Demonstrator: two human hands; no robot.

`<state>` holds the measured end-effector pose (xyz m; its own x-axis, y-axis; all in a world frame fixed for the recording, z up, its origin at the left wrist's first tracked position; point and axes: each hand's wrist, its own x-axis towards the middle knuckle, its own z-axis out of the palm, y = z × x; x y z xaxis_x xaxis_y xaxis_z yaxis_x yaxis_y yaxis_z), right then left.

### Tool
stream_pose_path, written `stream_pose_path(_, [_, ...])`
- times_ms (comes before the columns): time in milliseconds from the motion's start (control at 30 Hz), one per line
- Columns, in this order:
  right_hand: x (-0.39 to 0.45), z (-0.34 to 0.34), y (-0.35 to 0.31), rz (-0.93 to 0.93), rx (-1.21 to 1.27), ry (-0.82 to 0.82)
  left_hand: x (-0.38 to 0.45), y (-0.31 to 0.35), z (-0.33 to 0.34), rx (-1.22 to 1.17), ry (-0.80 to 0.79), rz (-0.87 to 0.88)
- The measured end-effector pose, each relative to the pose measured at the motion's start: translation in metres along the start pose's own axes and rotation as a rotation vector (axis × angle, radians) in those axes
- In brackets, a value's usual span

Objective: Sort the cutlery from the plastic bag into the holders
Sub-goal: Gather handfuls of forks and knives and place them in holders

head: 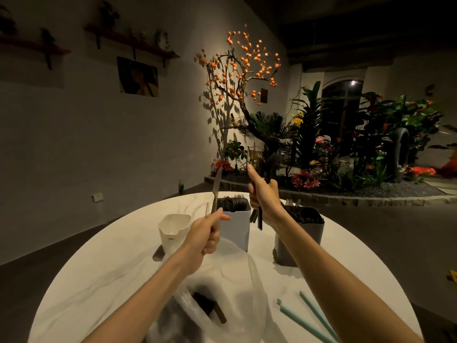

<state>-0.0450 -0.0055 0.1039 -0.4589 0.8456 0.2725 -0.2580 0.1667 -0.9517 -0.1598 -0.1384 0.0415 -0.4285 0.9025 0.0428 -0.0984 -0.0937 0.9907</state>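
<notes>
1. Sorting is well under way: both hands are loaded and raised above the holders, so the step in hand looks like picking which piece goes where.

2. The left hand point(206, 237) is clenched round a knife point(216, 191), blade pointing up, and what looks like a fork point(207, 209) sticks up just beside it from the same grip.

3. The right hand point(262, 198) grasps a bundle of dark cutlery point(268, 169), thumb up along it. Handles poke out below the fist, heads fan out above, too dark against the plants to say which kind.

4. The white cup point(174, 230) stands at the left of the bench point(103, 263) and looks empty from here.

5. The middle holder point(236, 229), light-sided, is already packed with dark pieces. The knife hovers right over its near-left rim.

6. The grey holder point(300, 240) on the right is also well filled and sits just beside the right wrist.

7. The plastic bag point(237, 293) lies crumpled between the forearms, nearest the person, with a few dark handles inside, so there is more to come.

8. Two pale green sticks point(306, 315) lie loose on the bench to the right.

9. Next, I'd judge, each hand must lower its load handle-first into the matching holder. The full ones leave little room, so pieces need threading in gently or they'll snag.

10. Both forearms reach forward, wrists cocked up, the right hand higher and farther out than the left.
</notes>
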Motion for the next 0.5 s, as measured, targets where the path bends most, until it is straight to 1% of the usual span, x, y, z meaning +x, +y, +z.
stream_pose_path(133, [0.059,0.018,0.009,-0.045,-0.037,0.16,0.02,-0.01,-0.012,-0.053,-0.038,0.017])
stream_pose_path(300, [0.103,0.029,0.029,-0.099,0.048,0.24,0.042,-0.028,-0.026,-0.057,-0.04,0.024])
stream_pose_path(400, [0.123,0.027,0.048,-0.061,0.074,0.294,0.051,-0.033,-0.029,-0.043,-0.058,0.015])
stream_pose_path(500, [0.138,0.025,0.067,-0.024,0.034,0.355,0.058,-0.039,-0.029,-0.032,-0.084,0.001])
